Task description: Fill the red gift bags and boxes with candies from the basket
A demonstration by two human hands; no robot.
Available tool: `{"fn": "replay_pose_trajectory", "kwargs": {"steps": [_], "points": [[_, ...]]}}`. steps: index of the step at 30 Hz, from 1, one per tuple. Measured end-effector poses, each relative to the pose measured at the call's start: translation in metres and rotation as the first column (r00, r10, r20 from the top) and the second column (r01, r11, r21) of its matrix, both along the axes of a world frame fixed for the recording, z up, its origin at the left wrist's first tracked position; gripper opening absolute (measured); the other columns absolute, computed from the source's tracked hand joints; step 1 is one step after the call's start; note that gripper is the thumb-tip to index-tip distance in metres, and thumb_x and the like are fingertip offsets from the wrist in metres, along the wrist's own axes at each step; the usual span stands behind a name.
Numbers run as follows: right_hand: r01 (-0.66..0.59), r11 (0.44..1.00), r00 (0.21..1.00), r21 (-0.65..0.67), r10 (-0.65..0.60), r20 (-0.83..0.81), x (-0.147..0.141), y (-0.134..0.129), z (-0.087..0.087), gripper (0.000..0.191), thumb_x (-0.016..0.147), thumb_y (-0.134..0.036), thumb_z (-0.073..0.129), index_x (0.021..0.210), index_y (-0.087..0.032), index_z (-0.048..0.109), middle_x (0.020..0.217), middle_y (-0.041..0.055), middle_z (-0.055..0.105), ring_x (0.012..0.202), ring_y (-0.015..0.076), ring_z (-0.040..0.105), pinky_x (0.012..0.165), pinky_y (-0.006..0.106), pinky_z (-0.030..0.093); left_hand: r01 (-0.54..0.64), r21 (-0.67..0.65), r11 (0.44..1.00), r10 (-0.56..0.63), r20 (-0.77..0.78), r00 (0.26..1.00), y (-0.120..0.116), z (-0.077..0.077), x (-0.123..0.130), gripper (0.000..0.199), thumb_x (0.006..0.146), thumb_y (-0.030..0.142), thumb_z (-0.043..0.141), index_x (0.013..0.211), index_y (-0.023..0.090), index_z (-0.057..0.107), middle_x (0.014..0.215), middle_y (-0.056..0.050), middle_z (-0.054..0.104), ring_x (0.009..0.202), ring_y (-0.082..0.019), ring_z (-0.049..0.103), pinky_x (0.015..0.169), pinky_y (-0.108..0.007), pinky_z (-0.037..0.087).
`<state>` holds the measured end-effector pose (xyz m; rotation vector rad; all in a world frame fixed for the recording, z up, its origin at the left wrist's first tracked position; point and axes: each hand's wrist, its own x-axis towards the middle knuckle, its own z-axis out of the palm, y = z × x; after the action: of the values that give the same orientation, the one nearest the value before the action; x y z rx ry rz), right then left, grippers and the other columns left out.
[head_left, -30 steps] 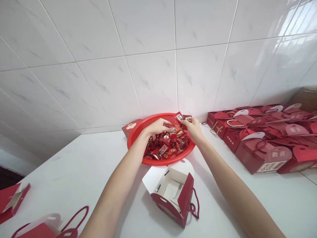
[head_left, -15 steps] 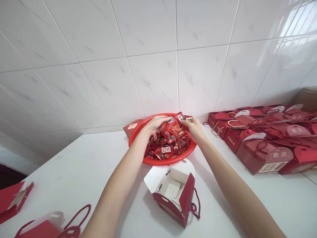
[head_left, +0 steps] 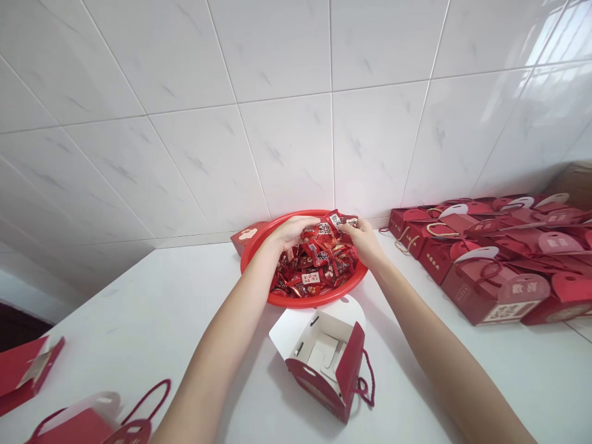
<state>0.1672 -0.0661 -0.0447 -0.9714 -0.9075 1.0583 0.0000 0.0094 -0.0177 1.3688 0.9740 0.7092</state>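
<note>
at the far left, the red carton [head_left: 30,373] and, nearer, the box with a cord handle [head_left: 86,425] lie on the white tabletop [head_left: 185,296] as they did in the earlier frames. a red packet [head_left: 247,235] sits just behind the basket's left side, also unchanged. the left hand [head_left: 296,231] is over the back left of the red basket [head_left: 314,302]; a second ago its fingers reached further in over the sweets, and now they are drawn back, slightly curved. whether they grip anything, i cannot tell. the wrapped sweets [head_left: 312,265] fill the basket, and those near the left fingers lie differently than at first. the open box [head_left: 324,357] stands in front of the basket, unmoved. the right hand [head_left: 363,240] still pinches two wrappers [head_left: 342,219] narrowly at the back right rim. the rows of red boxes [head_left: 490,259] at right are the same.
</note>
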Motion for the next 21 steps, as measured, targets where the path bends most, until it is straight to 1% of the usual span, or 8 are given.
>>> {"fn": "replay_pose_trajectory", "kwargs": {"steps": [2,4,7,9,12,17,21], "points": [[0.014,1.0,1.0,0.016,-0.014,0.017,0.0005,0.001,-0.0014,0.015,0.067,-0.021,0.065,0.081,-0.02,0.06,0.074,-0.0014,0.069,0.07,0.0164,0.066,0.061,0.027,0.056,-0.021,0.034,0.999,0.022,-0.021,1.0,0.0018,-0.0029,-0.001,0.029,0.065,0.029,0.085,0.089,0.017,0.072,0.076,-0.004,0.069,0.064,-0.015,0.061,0.062,-0.028,0.048],[0.029,0.999,0.999,0.018,-0.029,0.028,0.0009,0.0018,-0.0026,0.017,0.066,-0.022,0.065,0.082,-0.02,0.06,0.074,-0.0013,0.069,0.07,0.0167,0.066,0.062,0.028,0.056,-0.074,0.092,0.993,0.079,-0.057,0.995,0.0041,-0.0062,-0.0017,0.03,0.065,0.028,0.084,0.092,0.019,0.074,0.077,-0.004,0.071,0.065,-0.016,0.062,0.065,-0.03,0.049],[0.037,0.999,0.999,0.006,-0.038,0.038,0.001,0.0014,-0.0024,0.018,0.066,-0.023,0.065,0.083,-0.019,0.06,0.072,-0.0013,0.068,0.069,0.0167,0.065,0.061,0.028,0.054,-0.163,0.209,0.964,0.193,-0.131,0.972,0.0057,-0.0092,-0.0017,0.025,0.066,0.028,0.081,0.089,0.02,0.076,0.076,-0.003,0.071,0.065,-0.016,0.061,0.065,-0.03,0.05],[0.044,0.999,0.998,-0.001,-0.044,0.043,0.0005,0.0003,-0.0011,0.017,0.066,-0.022,0.064,0.083,-0.019,0.06,0.072,-0.0013,0.067,0.068,0.0161,0.065,0.061,0.027,0.054,-0.191,0.266,0.945,0.243,-0.179,0.953,0.0044,-0.0089,-0.0009,0.021,0.067,0.028,0.078,0.086,0.019,0.077,0.073,-0.002,0.07,0.063,-0.015,0.058,0.064,-0.029,0.049],[0.048,0.999,0.998,-0.008,-0.047,0.037,-0.0004,-0.0009,0.0005,0.016,0.067,-0.021,0.064,0.082,-0.019,0.06,0.072,-0.0015,0.067,0.067,0.0155,0.064,0.06,0.027,0.054,-0.177,0.284,0.942,0.241,-0.208,0.948,0.0005,-0.0061,0.0004,0.02,0.068,0.026,0.074,0.086,0.019,0.078,0.074,-0.003,0.071,0.064,-0.015,0.058,0.065,-0.029,0.048],[0.029,1.0,0.999,-0.003,-0.029,0.023,-0.0003,0.0008,-0.0007,0.016,0.067,-0.021,0.065,0.082,-0.02,0.059,0.074,-0.0008,0.068,0.069,0.017,0.066,0.06,0.028,0.055,-0.171,0.301,0.938,0.241,-0.213,0.947,-0.0023,-0.0047,0.0006,0.026,0.063,0.03,0.078,0.087,0.019,0.079,0.096,-0.008,0.076,0.08,-0.021,0.065,0.072,-0.032,0.05],[0.025,1.0,0.999,0.013,-0.026,0.035,0.0,0.002,-0.0019,0.015,0.067,-0.023,0.065,0.08,-0.02,0.06,0.075,-0.0003,0.067,0.069,0.0169,0.065,0.06,0.028,0.055,-0.183,0.347,0.92,0.271,-0.222,0.937,-0.0016,-0.0067,-0.0008,0.026,0.064,0.031,0.077,0.088,0.02,0.079,0.097,-0.008,0.077,0.085,-0.023,0.066,0.076,-0.034,0.051]]}}
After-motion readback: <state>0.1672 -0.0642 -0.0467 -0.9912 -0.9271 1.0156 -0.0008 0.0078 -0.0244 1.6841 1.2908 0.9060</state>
